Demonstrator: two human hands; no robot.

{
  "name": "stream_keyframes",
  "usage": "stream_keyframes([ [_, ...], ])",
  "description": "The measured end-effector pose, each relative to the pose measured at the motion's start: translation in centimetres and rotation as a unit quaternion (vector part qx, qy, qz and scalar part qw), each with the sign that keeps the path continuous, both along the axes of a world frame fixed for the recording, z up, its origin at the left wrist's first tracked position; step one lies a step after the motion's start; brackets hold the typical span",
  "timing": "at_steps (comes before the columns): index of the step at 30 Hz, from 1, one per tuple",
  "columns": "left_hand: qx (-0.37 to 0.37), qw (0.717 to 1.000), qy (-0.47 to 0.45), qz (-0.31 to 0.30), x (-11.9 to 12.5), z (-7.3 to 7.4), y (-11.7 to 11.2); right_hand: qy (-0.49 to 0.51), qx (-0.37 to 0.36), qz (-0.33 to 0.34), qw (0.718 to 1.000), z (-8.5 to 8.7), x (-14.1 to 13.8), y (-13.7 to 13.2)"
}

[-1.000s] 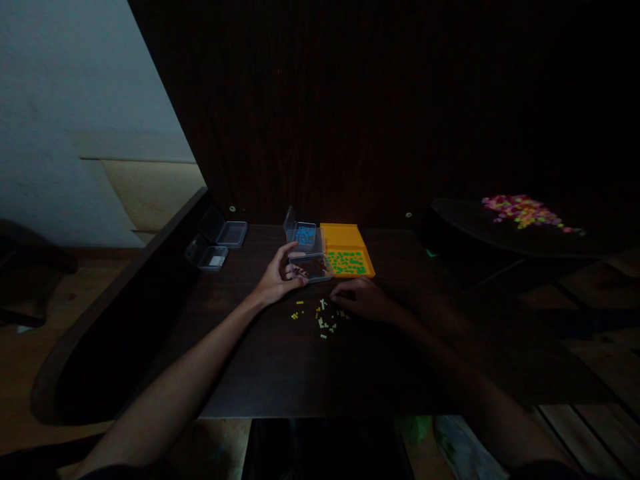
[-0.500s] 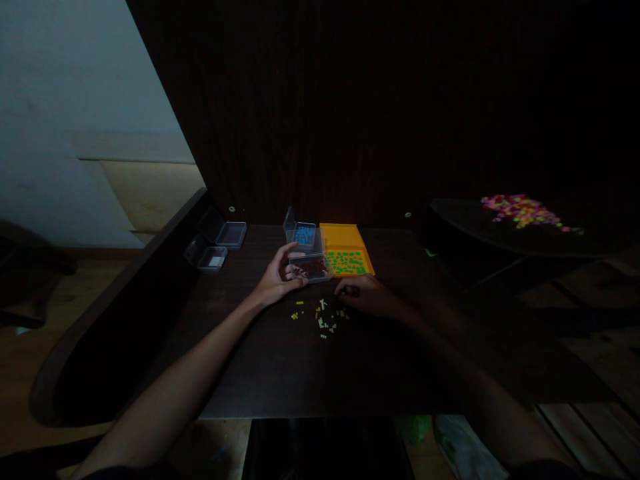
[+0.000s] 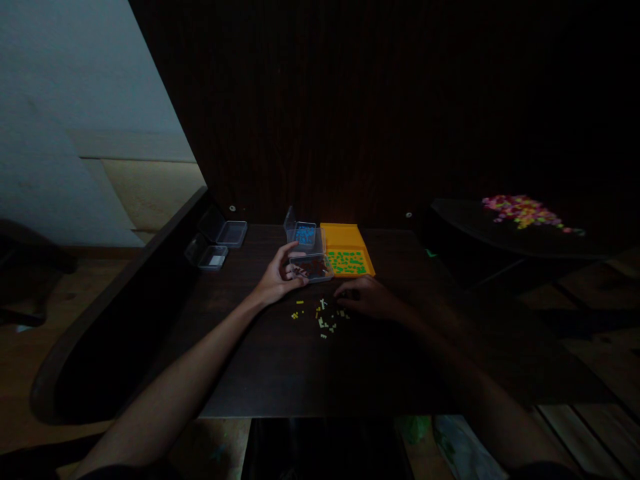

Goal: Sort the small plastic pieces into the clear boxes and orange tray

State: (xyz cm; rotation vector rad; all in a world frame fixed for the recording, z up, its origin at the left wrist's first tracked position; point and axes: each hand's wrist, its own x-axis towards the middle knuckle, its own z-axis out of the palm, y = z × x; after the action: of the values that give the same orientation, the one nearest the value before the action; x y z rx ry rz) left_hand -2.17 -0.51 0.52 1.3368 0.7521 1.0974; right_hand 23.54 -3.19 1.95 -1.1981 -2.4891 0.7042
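The scene is very dim. My left hand (image 3: 279, 280) rests on the dark table (image 3: 280, 367), its fingers curled round the left edge of a clear plastic box (image 3: 314, 267) with dark red pieces inside. My right hand (image 3: 367, 297) lies in shadow just right of a scatter of small yellow pieces (image 3: 323, 317), fingertips down at the scatter's right edge; its fingers look bunched, and I cannot see whether they pinch a piece. Behind the clear box stand a clear box of blue pieces (image 3: 303, 235) and an orange tray (image 3: 345, 252) with green pieces.
Two more clear boxes with open lids (image 3: 223, 235) (image 3: 209, 256) stand at the table's far left. A dark round surface (image 3: 475, 223) to the right carries a heap of pink and yellow pieces (image 3: 523, 211). A dark panel rises behind the table.
My right hand moved a little away from the yellow pieces toward the boxes, then came back down to the scatter's right edge. My left hand stayed on the clear box.
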Motion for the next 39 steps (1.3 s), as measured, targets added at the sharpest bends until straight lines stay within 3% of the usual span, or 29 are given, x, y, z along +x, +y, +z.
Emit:
stream_keyframes([
  [12,-0.008,1.000,-0.005,-0.002,0.0,0.0,-0.1,-0.030,0.005,0.000,1.000,0.1,-0.5,-0.6],
  [20,0.003,1.000,-0.007,-0.004,0.1,-0.5,0.2,0.059,-0.037,-0.021,0.997,3.5,-0.2,1.2],
  [26,0.008,1.000,-0.009,-0.012,0.1,-0.5,0.1,-0.058,0.022,0.011,0.998,6.0,-2.3,3.9],
  [34,0.011,1.000,-0.002,-0.015,0.1,-0.5,0.1,-0.155,-0.015,0.083,0.984,6.0,-3.6,6.3],
  [39,0.010,1.000,-0.006,-0.015,0.2,-0.4,0.0,-0.162,-0.050,0.077,0.982,5.8,-4.0,6.9],
])
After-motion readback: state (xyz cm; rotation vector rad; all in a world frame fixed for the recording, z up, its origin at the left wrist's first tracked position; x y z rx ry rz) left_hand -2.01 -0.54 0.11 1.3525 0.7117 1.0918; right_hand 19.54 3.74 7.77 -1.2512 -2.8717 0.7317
